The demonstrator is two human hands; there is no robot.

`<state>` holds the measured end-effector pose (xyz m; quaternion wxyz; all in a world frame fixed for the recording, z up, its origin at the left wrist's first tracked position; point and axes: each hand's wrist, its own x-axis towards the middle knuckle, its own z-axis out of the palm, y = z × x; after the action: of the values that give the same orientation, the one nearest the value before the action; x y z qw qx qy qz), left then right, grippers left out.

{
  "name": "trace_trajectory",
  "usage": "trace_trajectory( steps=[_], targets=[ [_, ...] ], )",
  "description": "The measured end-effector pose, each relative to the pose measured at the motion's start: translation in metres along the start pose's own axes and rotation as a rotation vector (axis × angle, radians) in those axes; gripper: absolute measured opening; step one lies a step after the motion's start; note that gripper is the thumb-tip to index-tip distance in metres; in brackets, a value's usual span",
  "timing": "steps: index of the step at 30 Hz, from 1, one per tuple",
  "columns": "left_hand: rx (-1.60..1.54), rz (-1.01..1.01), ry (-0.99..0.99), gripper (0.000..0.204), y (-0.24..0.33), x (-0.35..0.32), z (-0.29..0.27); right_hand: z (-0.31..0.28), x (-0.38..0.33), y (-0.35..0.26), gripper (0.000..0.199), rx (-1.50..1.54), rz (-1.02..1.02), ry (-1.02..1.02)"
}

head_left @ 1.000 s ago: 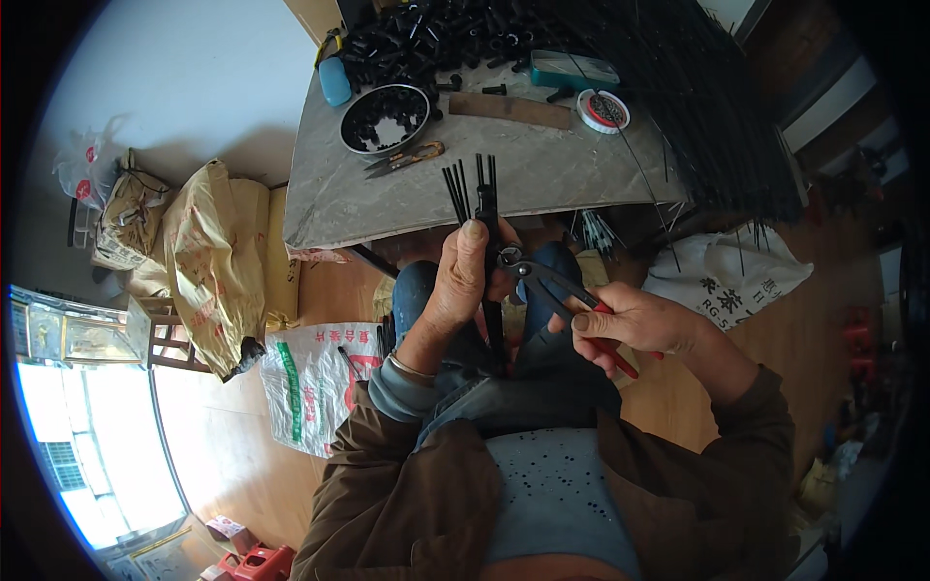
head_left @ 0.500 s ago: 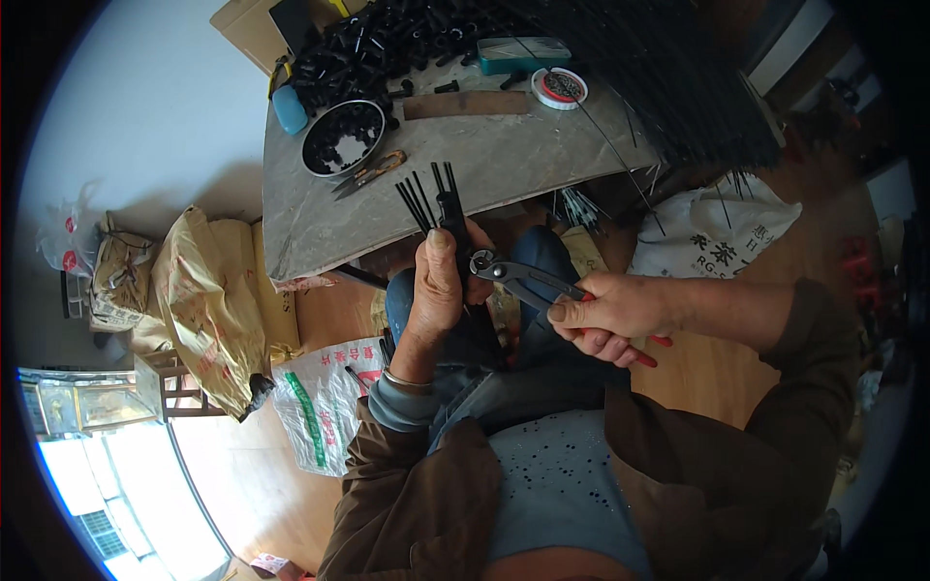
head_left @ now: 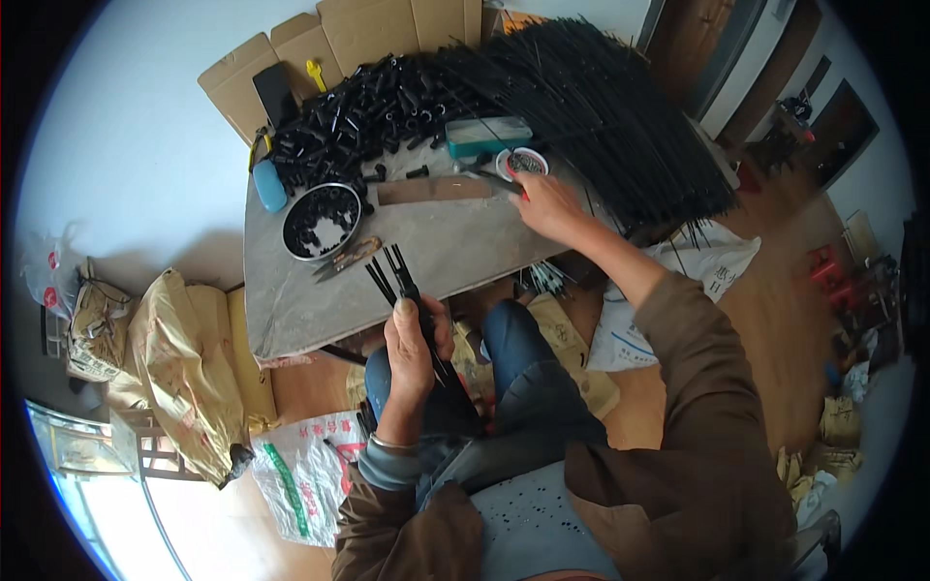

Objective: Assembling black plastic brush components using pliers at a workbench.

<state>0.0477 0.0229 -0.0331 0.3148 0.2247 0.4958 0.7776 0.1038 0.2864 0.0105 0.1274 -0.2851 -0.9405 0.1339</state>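
My left hand is closed around several thin black rods and a black tube-like fitting, above my lap. The rods' upper ends stick up past the thumb. At the table, my right hand grips a pair of pliers with dark jaws and red handles; the jaws point left. Its fingers are right beside a small round white tub holding small metal pieces. Whether the fingertips touch the tub cannot be made out.
On the grey table lie a heap of black fittings, a large bundle of black rods, a bowl of small black parts, scissors, a flat brown strip and a teal box. Sacks stand at left.
My right hand has carried the pliers away from the fitting in my left hand, forward to the tub on the table. The left hand keeps its hold. The view has shifted.
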Motion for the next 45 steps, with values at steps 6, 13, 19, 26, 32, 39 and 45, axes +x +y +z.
trace_trajectory(
  steps=[6, 13, 19, 26, 32, 39, 45],
  targets=[
    [-0.040, 0.005, 0.009, 0.057, -0.006, 0.005, -0.010, 0.008, 0.077, 0.046, 0.025, -0.258, 0.057, 0.009],
    [-0.044, -0.024, 0.020, 0.058, -0.007, 0.011, -0.007, 0.003, 0.082, 0.036, 0.022, -0.260, 0.086, -0.103],
    [-0.036, -0.027, 0.016, 0.058, -0.007, 0.012, -0.008, 0.011, 0.087, 0.044, 0.022, -0.300, 0.050, -0.023],
    [-0.037, -0.023, 0.017, 0.058, -0.004, 0.002, -0.005, 0.010, 0.078, 0.038, 0.021, -0.215, 0.063, -0.004],
    [-0.004, -0.015, 0.029, 0.056, 0.000, -0.005, -0.002, 0.016, 0.081, 0.038, 0.029, -0.296, 0.089, -0.066],
    [-0.046, -0.017, 0.040, 0.053, 0.002, -0.002, -0.007, 0.016, 0.084, 0.036, 0.027, -0.307, 0.066, 0.008],
    [-0.036, 0.002, 0.053, 0.059, 0.004, -0.005, -0.019, 0.017, 0.083, 0.042, 0.035, -0.257, 0.127, 0.000]
  ],
)
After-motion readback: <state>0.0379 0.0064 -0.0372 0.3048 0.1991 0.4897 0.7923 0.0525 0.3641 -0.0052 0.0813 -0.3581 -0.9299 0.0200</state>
